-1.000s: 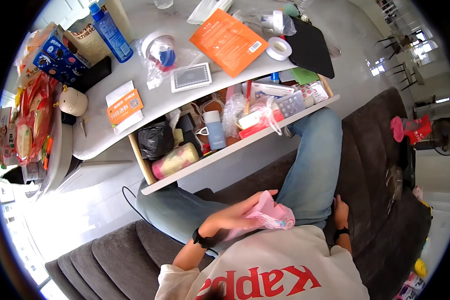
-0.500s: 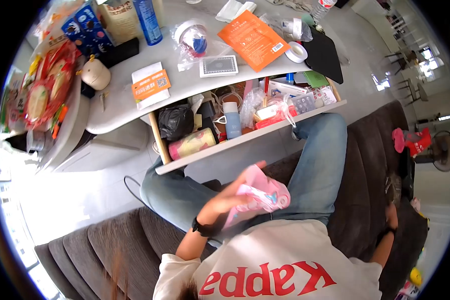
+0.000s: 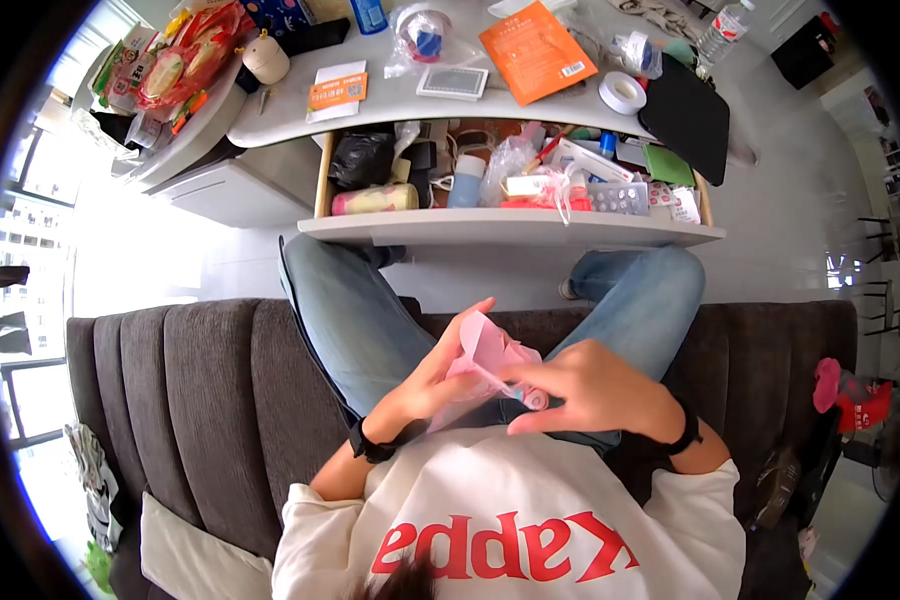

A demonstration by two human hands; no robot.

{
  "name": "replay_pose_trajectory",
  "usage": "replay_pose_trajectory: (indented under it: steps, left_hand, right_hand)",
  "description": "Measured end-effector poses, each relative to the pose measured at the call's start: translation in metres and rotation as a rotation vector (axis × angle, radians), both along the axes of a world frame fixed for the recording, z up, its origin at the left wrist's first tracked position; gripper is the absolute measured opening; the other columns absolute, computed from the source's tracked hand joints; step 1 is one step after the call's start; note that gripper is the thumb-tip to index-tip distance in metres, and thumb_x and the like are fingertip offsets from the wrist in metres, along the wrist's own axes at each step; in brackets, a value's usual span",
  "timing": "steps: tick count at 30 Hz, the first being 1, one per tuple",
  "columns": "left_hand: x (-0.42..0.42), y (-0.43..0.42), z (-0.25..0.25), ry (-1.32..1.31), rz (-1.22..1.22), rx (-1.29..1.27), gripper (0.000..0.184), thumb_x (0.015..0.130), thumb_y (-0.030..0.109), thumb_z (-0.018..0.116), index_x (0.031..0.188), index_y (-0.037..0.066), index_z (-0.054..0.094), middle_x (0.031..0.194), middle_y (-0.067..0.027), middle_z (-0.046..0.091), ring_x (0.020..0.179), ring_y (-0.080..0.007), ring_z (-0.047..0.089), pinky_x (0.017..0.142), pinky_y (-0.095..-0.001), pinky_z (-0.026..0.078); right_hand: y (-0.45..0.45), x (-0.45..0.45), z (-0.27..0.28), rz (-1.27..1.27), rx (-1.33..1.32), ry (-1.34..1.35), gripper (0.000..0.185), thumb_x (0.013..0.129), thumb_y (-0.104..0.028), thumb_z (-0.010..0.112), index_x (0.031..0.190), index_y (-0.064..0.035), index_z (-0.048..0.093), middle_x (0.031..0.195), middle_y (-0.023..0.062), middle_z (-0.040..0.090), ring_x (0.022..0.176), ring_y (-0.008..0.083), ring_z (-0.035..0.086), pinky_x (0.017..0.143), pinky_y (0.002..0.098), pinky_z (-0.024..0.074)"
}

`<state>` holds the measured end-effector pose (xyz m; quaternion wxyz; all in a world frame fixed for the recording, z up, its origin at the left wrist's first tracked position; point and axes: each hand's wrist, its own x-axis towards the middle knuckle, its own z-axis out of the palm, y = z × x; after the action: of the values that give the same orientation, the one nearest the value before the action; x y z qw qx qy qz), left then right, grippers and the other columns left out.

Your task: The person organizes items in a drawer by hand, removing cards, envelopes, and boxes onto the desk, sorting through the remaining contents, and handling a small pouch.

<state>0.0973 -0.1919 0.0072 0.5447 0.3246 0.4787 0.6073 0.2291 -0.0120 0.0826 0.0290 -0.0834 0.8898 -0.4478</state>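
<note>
A pink printed packet [image 3: 485, 350] lies in front of my shirt, above my lap. Wrapped round its left side is my left hand [image 3: 435, 375], thumb on the near face. My right hand [image 3: 595, 388] reaches in from the right, its thumb and fingers spread at the packet's right edge; whether they grip it is unclear. Beyond my knees, the open drawer [image 3: 510, 230] holds a black plastic bag [image 3: 362, 160], a yellow and pink roll [image 3: 375, 199], a blue and white bottle [image 3: 465, 182] and a blister pack [image 3: 618, 198].
On the table [image 3: 390, 105] lie an orange packet [image 3: 538, 52], a white tape roll [image 3: 622, 93], a black mat [image 3: 685, 120] and a card box [image 3: 452, 82]. Dark sofa cushions [image 3: 210, 380] surround me. A water bottle [image 3: 725, 32] stands at the back right.
My right hand has come from the sofa at the right to the packet. My left hand still holds the packet. The view has turned, and the drawer now appears level and farther up.
</note>
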Motion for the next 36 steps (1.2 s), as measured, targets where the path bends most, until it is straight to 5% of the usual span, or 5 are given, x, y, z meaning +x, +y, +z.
replay_pose_trajectory:
  steps: [9, 13, 20, 27, 36]
  left_hand:
    - [-0.025, 0.01, 0.053, 0.056, -0.392, -0.161, 0.078, 0.088, 0.046, 0.051, 0.143, 0.0, 0.02, 0.142, -0.017, 0.032, 0.13, -0.0259, 0.033, 0.106, -0.035, 0.028]
    - [-0.035, 0.044, 0.103, 0.762, -0.766, -0.542, 0.05, 0.086, 0.044, 0.053, 0.114, 0.002, 0.058, 0.107, -0.0178, 0.061, 0.095, -0.0286, 0.062, 0.079, -0.0346, 0.048]
    - [-0.034, 0.039, 0.107, 1.294, -0.76, -0.292, 0.025, 0.077, 0.023, 0.057, 0.062, 0.003, 0.057, 0.061, -0.0161, 0.058, 0.058, -0.0372, 0.057, 0.054, -0.0411, 0.046]
    - [-0.039, 0.036, 0.078, 1.013, -0.398, -0.27, 0.024, 0.078, 0.019, 0.054, 0.067, -0.002, 0.055, 0.062, -0.0197, 0.055, 0.057, -0.0382, 0.052, 0.052, -0.0429, 0.04]
    - [-0.048, 0.044, 0.03, 0.447, -0.099, -0.337, 0.027, 0.091, 0.015, 0.051, 0.077, -0.007, 0.055, 0.057, -0.0006, 0.043, 0.056, -0.0049, 0.037, 0.048, -0.0245, 0.034]
  right_hand:
    - [-0.025, 0.028, -0.01, 0.173, 0.587, 0.42, 0.018, 0.061, -0.012, 0.061, 0.077, -0.0025, 0.06, 0.054, 0.0013, 0.049, 0.05, 0.013, 0.052, 0.05, 0.0262, 0.0402]
    - [-0.035, 0.022, -0.004, 0.363, 0.67, 0.334, 0.016, 0.062, -0.012, 0.06, 0.074, -0.0023, 0.059, 0.054, 0.0024, 0.051, 0.052, 0.0124, 0.052, 0.05, 0.0252, 0.0399]
    - [-0.036, -0.001, -0.012, 0.298, -0.159, -0.022, 0.014, 0.079, -0.014, 0.057, 0.075, -0.0005, 0.057, 0.058, 0.0139, 0.053, 0.059, 0.0252, 0.055, 0.056, 0.0317, 0.0413]
    - [-0.036, -0.029, -0.031, 0.081, -0.346, -0.319, 0.01, 0.076, -0.01, 0.058, 0.076, -0.0005, 0.059, 0.064, 0.0136, 0.058, 0.063, 0.0258, 0.058, 0.056, 0.0332, 0.0437]
    - [-0.008, -0.058, -0.078, 0.079, 0.072, -0.355, 0.01, 0.075, -0.007, 0.057, 0.08, 0.0007, 0.06, 0.081, 0.0165, 0.064, 0.076, 0.0293, 0.062, 0.064, 0.0375, 0.0482]
